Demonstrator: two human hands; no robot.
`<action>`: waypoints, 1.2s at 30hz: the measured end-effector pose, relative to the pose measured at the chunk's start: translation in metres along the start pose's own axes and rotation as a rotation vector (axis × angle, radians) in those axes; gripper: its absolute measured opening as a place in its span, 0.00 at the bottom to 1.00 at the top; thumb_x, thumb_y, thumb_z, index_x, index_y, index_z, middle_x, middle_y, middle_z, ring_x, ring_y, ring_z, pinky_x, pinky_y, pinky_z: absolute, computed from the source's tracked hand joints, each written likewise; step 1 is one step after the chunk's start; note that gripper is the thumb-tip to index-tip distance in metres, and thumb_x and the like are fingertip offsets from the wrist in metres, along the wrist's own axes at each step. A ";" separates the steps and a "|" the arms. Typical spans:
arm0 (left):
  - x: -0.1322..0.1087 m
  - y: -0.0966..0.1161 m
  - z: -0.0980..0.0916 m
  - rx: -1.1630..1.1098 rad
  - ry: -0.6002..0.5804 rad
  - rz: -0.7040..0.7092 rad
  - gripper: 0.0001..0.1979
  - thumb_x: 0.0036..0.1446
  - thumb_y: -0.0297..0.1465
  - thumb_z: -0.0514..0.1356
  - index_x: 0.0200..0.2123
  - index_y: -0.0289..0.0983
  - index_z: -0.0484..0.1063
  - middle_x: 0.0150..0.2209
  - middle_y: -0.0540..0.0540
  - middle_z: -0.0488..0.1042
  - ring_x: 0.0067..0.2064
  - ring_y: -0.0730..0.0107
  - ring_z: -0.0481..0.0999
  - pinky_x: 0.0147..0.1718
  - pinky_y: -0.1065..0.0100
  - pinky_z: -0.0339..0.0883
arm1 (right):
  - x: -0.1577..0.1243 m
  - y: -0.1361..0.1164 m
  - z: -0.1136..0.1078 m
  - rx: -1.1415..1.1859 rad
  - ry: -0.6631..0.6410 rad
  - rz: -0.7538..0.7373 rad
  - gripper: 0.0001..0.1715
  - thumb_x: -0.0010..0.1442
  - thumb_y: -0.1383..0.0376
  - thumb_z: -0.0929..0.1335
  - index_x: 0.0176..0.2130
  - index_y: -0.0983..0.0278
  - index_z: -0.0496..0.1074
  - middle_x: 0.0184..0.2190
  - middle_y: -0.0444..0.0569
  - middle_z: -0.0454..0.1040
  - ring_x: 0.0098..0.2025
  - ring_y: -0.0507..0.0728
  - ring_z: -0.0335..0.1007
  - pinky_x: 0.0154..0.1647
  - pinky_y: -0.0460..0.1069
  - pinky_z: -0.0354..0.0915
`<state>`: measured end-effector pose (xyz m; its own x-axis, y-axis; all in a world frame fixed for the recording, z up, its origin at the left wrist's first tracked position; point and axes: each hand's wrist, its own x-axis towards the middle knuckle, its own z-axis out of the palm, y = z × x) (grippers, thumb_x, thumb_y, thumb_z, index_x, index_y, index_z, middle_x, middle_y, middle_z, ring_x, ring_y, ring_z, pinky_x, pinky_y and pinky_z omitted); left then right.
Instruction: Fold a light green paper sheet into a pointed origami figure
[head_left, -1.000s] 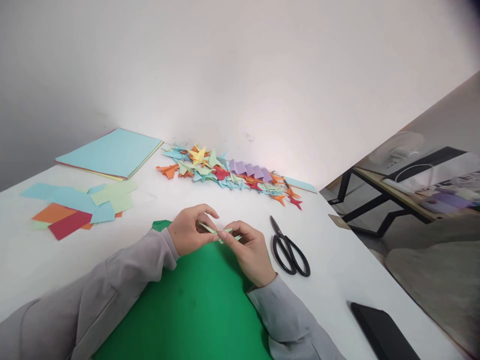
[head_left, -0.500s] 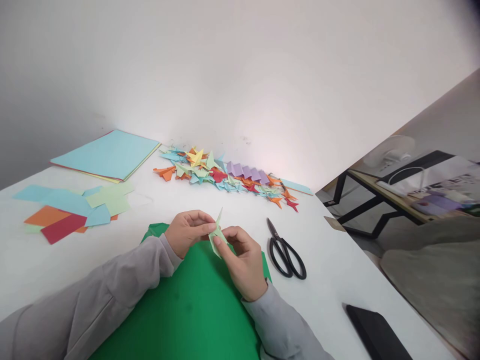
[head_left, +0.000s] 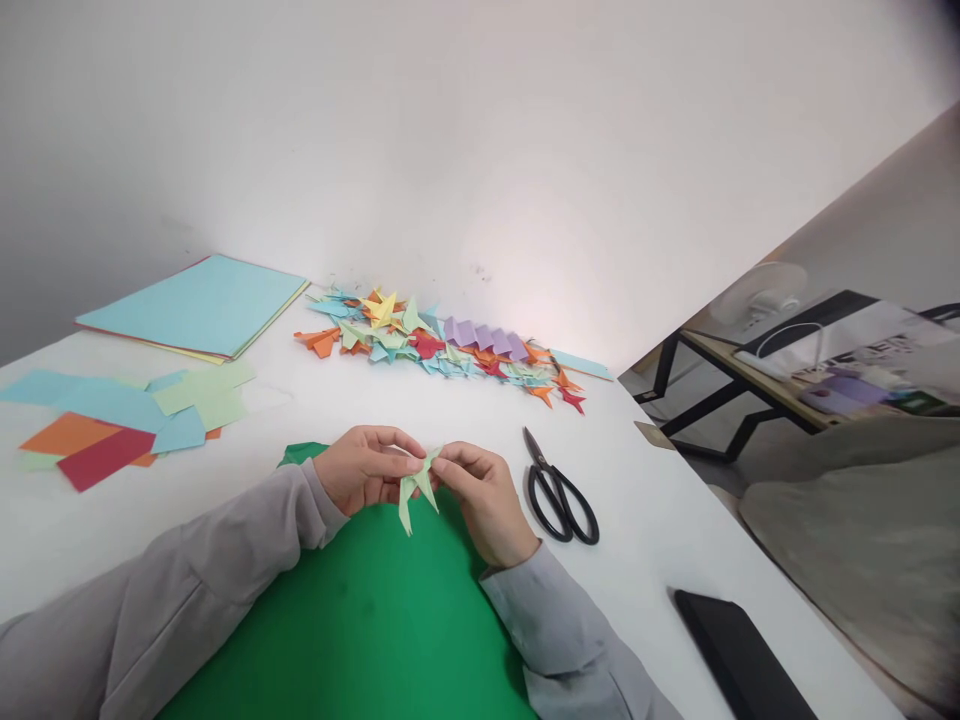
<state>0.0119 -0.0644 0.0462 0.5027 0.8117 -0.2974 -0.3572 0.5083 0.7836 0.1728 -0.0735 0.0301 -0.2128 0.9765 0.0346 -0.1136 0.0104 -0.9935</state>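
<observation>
Between both hands, above a green cloth-like surface (head_left: 360, 610), is a pale green folded paper figure (head_left: 417, 488) with two pointed strips hanging down. My left hand (head_left: 366, 467) pinches its upper left part between thumb and fingers. From the other side my right hand (head_left: 484, 497) grips its upper right part, thumb and forefinger pressed together. The top of the figure is partly hidden by the fingertips. Black-handled scissors (head_left: 559, 497) lie on the white table to the right of my right hand, blades pointing away.
Along the wall lies a pile of colourful folded paper figures (head_left: 427, 345). Loose paper pieces (head_left: 135, 410) are spread at the left, with a stack of coloured sheets (head_left: 199, 305) behind them. A black flat object (head_left: 739, 650) rests at the front right. Beyond the table edge stands another table (head_left: 750, 365).
The folded paper figure has turned in my fingers: its point stood upward before, and now two strips hang downward. My hands have shifted their pinch. The view has moved slightly.
</observation>
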 end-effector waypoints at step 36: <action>0.000 -0.003 0.005 0.120 0.122 0.137 0.12 0.26 0.27 0.70 0.19 0.30 0.73 0.15 0.48 0.73 0.18 0.73 0.71 0.19 0.72 0.65 | 0.000 0.001 0.001 0.000 -0.039 -0.076 0.14 0.56 0.62 0.63 0.23 0.64 0.72 0.19 0.44 0.70 0.25 0.52 0.64 0.29 0.48 0.61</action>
<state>0.0171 -0.0677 0.0468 0.3548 0.9031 -0.2419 -0.3151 0.3591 0.8785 0.1713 -0.0736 0.0289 -0.2414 0.9637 0.1142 -0.1312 0.0841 -0.9878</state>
